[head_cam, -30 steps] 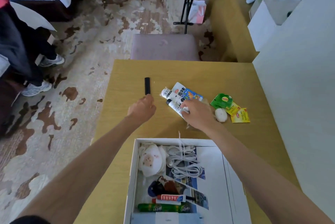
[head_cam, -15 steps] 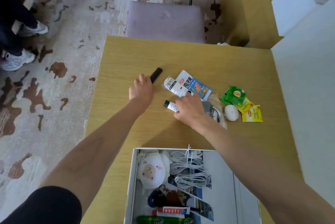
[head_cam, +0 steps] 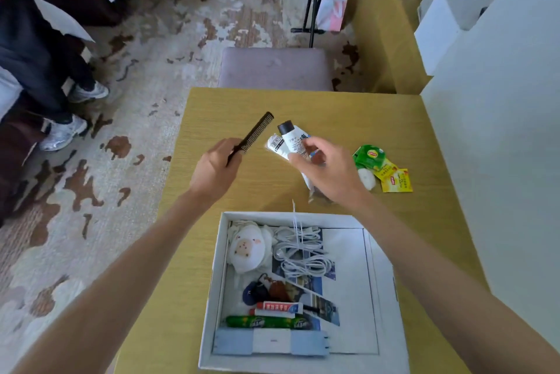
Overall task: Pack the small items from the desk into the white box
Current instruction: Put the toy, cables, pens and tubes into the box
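My left hand grips a black comb by its handle, raised above the yellow desk with the teeth pointing up and right. My right hand holds a white tube with a black cap, lifted off the desk; a second white tube lies just under it. Green and yellow tea packets and a small white round item lie to the right. The white box sits at the near edge, holding a plush sheep, white cables, a keychain, toothpaste and a green tube.
A grey upholstered stool stands past the desk's far edge. A white wall panel borders the desk on the right. A person's legs and sneakers are on the patterned carpet at left. A black stand is further back.
My left hand picked the black comb up from the desk and raised it. My right hand lifted the black-capped white tube off the pile.
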Motion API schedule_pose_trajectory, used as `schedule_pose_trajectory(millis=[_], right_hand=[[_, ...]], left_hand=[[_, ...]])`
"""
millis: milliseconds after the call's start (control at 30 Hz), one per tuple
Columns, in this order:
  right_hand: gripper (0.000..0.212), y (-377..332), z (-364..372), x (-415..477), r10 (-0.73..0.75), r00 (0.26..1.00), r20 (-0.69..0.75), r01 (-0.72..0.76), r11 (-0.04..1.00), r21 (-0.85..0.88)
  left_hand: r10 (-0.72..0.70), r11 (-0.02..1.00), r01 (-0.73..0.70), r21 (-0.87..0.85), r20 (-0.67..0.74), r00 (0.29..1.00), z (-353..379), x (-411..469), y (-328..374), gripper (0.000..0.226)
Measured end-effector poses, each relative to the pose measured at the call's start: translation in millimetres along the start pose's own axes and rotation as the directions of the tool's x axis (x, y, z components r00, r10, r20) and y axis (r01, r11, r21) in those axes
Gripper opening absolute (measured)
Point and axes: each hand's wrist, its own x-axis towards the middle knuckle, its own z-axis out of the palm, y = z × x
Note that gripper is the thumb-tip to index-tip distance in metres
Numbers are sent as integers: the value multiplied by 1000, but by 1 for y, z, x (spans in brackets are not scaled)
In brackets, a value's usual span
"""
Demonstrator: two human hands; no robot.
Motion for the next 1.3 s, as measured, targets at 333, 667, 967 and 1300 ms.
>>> schedule_pose_trajectory(millis=[333,667,967,1300], right_hand=[[34,18,-10,-134,-103,905,413,232,932,-277],[31,38,44,-168,16,828,561,183,937,-296],[39,43,-4,-168,98,889,448,-42,990,-133],[11,52,12,-189,186,836,516,-48,962,-269]], left_hand=[[35,997,-35,-67,8,999,-53,-160,78,23],[41,998,-35,-44,144,989,-40,-217,84,20],[84,996,-82,-22,393,916,-16,-207,85,22],[165,939,-315,137,624,764,3,-198,81,22]])
